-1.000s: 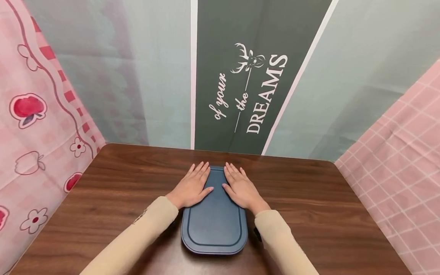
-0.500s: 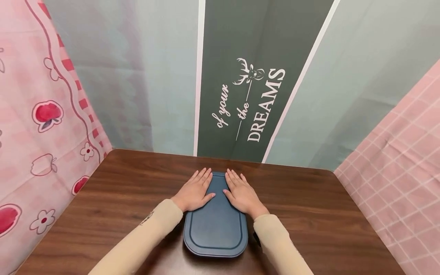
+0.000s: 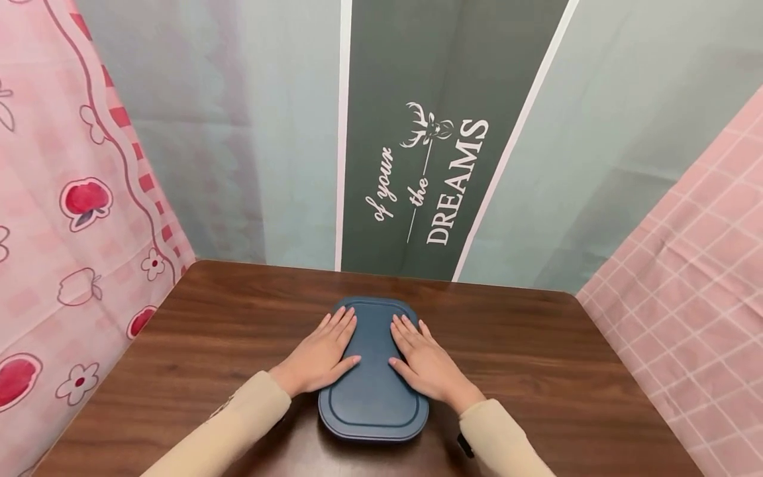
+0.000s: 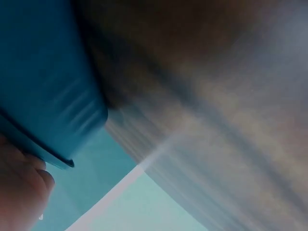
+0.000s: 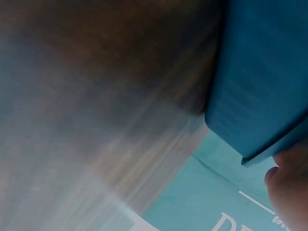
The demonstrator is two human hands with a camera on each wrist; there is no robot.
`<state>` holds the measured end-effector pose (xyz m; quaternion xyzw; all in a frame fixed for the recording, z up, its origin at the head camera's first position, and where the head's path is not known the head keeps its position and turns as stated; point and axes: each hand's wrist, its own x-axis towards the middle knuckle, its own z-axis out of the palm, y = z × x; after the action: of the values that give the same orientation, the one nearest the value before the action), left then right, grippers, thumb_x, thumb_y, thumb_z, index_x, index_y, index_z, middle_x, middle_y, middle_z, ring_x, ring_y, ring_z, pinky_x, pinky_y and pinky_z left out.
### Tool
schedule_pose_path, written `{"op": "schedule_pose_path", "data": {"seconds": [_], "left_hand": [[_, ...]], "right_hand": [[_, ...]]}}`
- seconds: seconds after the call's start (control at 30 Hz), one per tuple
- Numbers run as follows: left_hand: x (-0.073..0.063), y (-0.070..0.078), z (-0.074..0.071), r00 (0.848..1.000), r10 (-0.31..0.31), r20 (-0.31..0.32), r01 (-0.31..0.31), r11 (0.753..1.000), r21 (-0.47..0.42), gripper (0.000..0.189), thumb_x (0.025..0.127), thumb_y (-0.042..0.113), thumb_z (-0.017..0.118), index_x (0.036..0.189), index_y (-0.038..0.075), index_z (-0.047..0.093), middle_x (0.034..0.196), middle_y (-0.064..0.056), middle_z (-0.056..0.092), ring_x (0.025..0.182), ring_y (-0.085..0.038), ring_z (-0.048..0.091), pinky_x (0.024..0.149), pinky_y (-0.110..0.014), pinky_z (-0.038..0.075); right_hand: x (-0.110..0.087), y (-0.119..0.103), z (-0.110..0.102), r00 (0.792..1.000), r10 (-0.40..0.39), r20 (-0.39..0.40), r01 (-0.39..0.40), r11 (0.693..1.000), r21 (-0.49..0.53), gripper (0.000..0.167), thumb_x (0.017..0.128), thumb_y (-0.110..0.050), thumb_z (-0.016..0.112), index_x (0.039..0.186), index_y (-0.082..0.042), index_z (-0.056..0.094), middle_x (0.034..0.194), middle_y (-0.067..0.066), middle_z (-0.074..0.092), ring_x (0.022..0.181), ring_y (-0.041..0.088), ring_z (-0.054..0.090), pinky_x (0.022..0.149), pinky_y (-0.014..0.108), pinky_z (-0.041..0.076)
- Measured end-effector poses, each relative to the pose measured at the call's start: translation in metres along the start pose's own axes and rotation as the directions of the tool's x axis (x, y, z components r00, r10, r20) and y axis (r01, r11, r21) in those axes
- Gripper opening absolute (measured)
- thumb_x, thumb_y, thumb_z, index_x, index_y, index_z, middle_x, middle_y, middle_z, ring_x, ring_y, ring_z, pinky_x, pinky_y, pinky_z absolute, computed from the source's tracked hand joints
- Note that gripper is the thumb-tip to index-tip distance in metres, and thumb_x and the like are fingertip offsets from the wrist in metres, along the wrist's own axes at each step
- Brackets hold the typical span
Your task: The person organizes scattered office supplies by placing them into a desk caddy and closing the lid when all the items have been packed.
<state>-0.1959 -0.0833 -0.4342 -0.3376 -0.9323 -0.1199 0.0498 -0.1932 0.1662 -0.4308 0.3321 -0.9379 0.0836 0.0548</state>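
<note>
A dark blue lidded box (image 3: 374, 404), long with rounded corners, lies lengthwise on the brown wooden table in the head view. My left hand (image 3: 318, 351) rests flat across the lid's left edge, fingers straight and pointing away from me. On the opposite edge my right hand (image 3: 432, 361) lies the same way, its thumb on the lid. In the left wrist view the box's ribbed side wall (image 4: 72, 106) and overhanging lid rim show beside part of the hand. The right wrist view shows the other side wall (image 5: 255, 86). The inside of the box is hidden by the lid.
The wooden table (image 3: 536, 371) extends to both sides of the box. A grey-green printed curtain (image 3: 298, 132) hangs behind its far edge. Pink patterned cloth (image 3: 95, 278) hangs on the left and pink checked cloth (image 3: 685, 278) on the right.
Both hands have slid back toward me along the lid and slightly apart, uncovering the far corners of the box. The camera view has tilted slightly upward since the first frame.
</note>
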Motion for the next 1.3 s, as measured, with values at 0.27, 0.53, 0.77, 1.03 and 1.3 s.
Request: {"op": "schedule_pose_path", "data": {"seconds": [0.27, 0.53, 0.77, 1.03, 1.3], "left_hand": [[-0.012, 0.007, -0.003, 1.0, 0.013, -0.016, -0.012, 1.0, 0.023, 0.069, 0.098, 0.042, 0.044, 0.144, -0.007, 0.03, 0.153, -0.021, 0.02, 0.142, -0.034, 0.011, 0.114, -0.045, 0.015], [-0.013, 0.008, -0.005, 0.997, 0.04, -0.063, -0.037, 0.998, 0.041, 0.069, 0.098, 0.042, 0.046, 0.144, -0.007, 0.031, 0.153, -0.022, 0.02, 0.142, -0.034, 0.011, 0.114, -0.045, 0.017], [-0.013, 0.009, -0.006, 0.999, 0.028, -0.045, -0.028, 0.999, 0.016, 0.069, 0.098, 0.043, 0.045, 0.144, -0.007, 0.03, 0.153, -0.021, 0.019, 0.142, -0.033, 0.009, 0.114, -0.045, 0.015], [-0.011, 0.01, -0.004, 1.0, 0.016, 0.0, -0.016, 1.0, 0.026, 0.071, 0.098, 0.045, 0.043, 0.145, -0.007, 0.028, 0.153, -0.021, 0.02, 0.142, -0.033, 0.013, 0.114, -0.044, 0.016], [-0.036, 0.025, -0.001, 0.999, 0.044, -0.013, -0.044, 0.997, 0.058, 0.076, 0.097, 0.052, 0.04, 0.145, -0.006, 0.028, 0.153, -0.02, 0.022, 0.142, -0.031, 0.014, 0.114, -0.043, 0.017]], "right_hand": [[-0.008, -0.006, -0.001, 0.999, -0.013, -0.041, 0.013, 1.0, 0.006, 0.059, 0.1, -0.035, 0.043, 0.145, 0.0, 0.032, 0.152, 0.012, 0.026, 0.142, 0.025, 0.018, 0.114, 0.048, 0.013], [-0.011, -0.008, -0.001, 0.992, -0.04, -0.123, 0.04, 0.999, 0.0, 0.059, 0.097, -0.03, 0.049, 0.143, 0.004, 0.036, 0.15, 0.015, 0.031, 0.14, 0.028, 0.024, 0.112, 0.05, 0.02], [-0.011, -0.007, 0.0, 0.989, -0.057, -0.138, 0.061, 0.998, 0.024, 0.059, 0.096, -0.029, 0.051, 0.142, 0.005, 0.036, 0.149, 0.017, 0.032, 0.139, 0.03, 0.026, 0.111, 0.052, 0.022], [-0.013, -0.004, 0.002, 0.993, -0.03, -0.113, 0.035, 0.998, 0.046, 0.06, 0.096, -0.031, 0.053, 0.141, 0.006, 0.038, 0.148, 0.018, 0.034, 0.139, 0.031, 0.026, 0.111, 0.051, 0.021], [-0.037, -0.031, -0.002, 0.993, -0.047, -0.106, 0.058, 0.993, 0.1, 0.059, 0.096, -0.031, 0.053, 0.142, 0.004, 0.038, 0.149, 0.016, 0.033, 0.139, 0.03, 0.025, 0.11, 0.052, 0.022]]}}
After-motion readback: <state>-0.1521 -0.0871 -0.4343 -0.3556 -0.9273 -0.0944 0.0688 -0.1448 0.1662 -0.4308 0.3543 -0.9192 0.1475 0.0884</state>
